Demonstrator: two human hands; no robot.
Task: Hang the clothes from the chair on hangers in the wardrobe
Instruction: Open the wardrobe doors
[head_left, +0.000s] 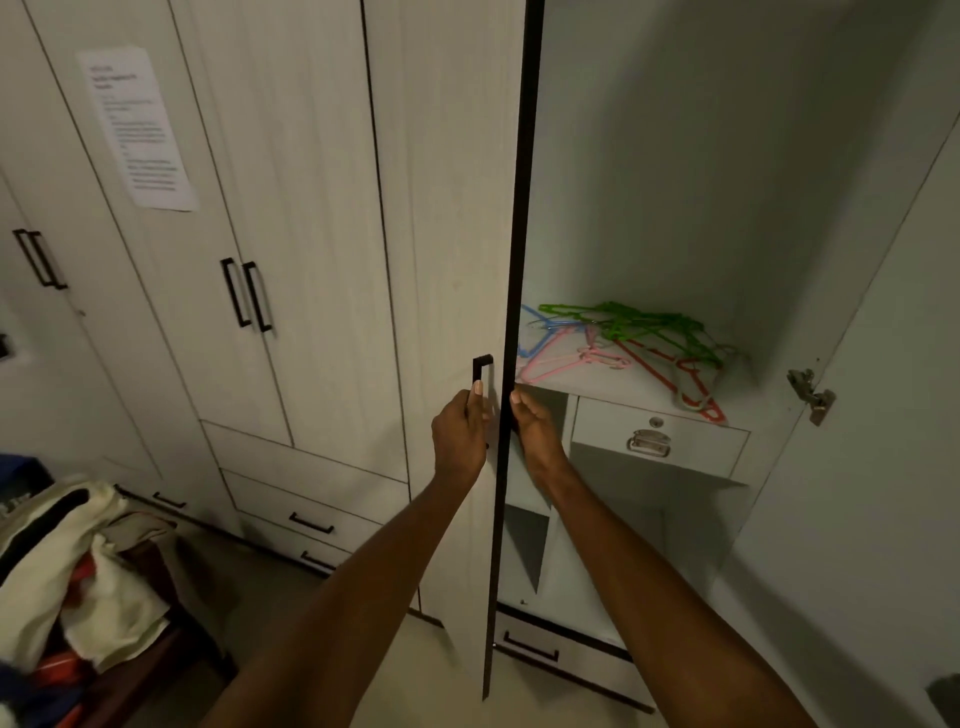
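Clothes (62, 561) lie heaped on the chair (156, 660) at the near left, a soft pile of cream, dark, red and blue fabric. They look light and limp, so each piece will likely sag and slide unless taken by the shoulders or collar and spread before a hanger goes in. Hangers (623, 338), thin plastic in green, pink, blue and red, lie tangled on the shelf (639, 387) inside the open wardrobe at the right; they seem light and stiff but apt to snag on one another, so lifting one by its hook should free it most cleanly.

At the middle, the left hand (460, 436) curls its fingers round the black door handle (480, 374), and the right hand (535, 426) wraps its fingers over the dark edge of the door (511, 260), which stands ajar edge-on to the camera.

A printed notice (137, 130) is stuck to a far left door; its lines are too blurred to read. No brand shows anywhere.
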